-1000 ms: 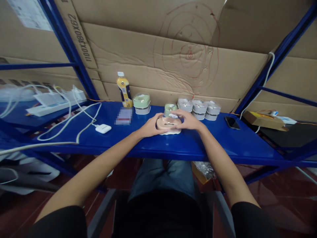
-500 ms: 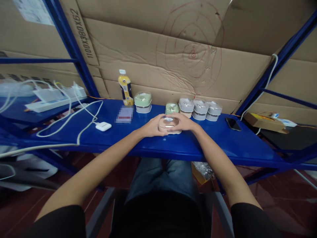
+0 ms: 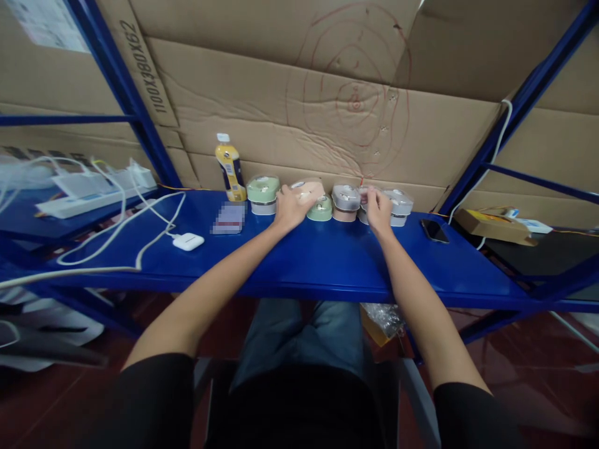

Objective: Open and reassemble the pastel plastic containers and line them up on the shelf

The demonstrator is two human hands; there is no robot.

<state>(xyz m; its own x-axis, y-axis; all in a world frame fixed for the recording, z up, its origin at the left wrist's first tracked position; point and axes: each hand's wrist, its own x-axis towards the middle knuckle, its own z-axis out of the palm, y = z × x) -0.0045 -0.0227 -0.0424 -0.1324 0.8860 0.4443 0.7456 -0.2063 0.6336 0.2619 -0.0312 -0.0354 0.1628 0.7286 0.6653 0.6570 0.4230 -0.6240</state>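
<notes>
My left hand [image 3: 289,210] holds a beige lidded container [image 3: 309,188] at the back of the blue table, tilted and partly above a low green lidded container [image 3: 320,210]. To its left stands a taller green-lidded container [image 3: 262,193] with a pale base. My right hand [image 3: 379,212] has its fingers closed at a grey lidded container [image 3: 364,216], which the hand largely covers. Between my hands is a grey-lidded container with a beige base [image 3: 345,202]. Another grey lidded container [image 3: 400,206] stands just right of my right hand.
A yellow bottle [image 3: 229,168] stands at the back left, with a blurred-out flat item [image 3: 229,218] before it. A white earphone case [image 3: 188,241] and cables lie left. A phone [image 3: 434,231] is on the right. Cardboard [image 3: 234,100] walls the back, between blue posts [image 3: 524,106].
My left hand has carried the beige container from the middle of the table back towards the row. My right hand has let go of it and moved right to a grey container.
</notes>
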